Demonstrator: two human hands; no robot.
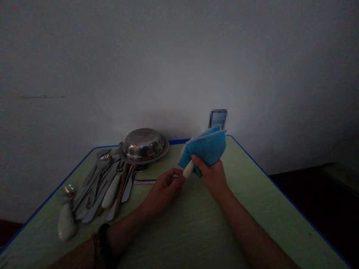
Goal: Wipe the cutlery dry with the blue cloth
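My right hand [214,175] is closed round a folded blue cloth [209,147] with a pale edge, held above the table. The white handle [189,169] of a utensil sticks out of the cloth toward the left, under my right thumb. The rest of that utensil is hidden in the cloth, so I cannot tell its kind. My left hand [165,188] pinches the tip of this white handle between thumb and fingers. Behind my left hand, a thin utensil [144,182] lies flat on the table, partly covered by the hand.
An upturned shiny metal bowl [144,145] stands at the back of the green table [196,231]. Several metal utensils [98,190] lie piled on the left. A white-handled utensil [66,222] lies nearest the left edge. A blurred-out dark device [218,118] leans at the wall.
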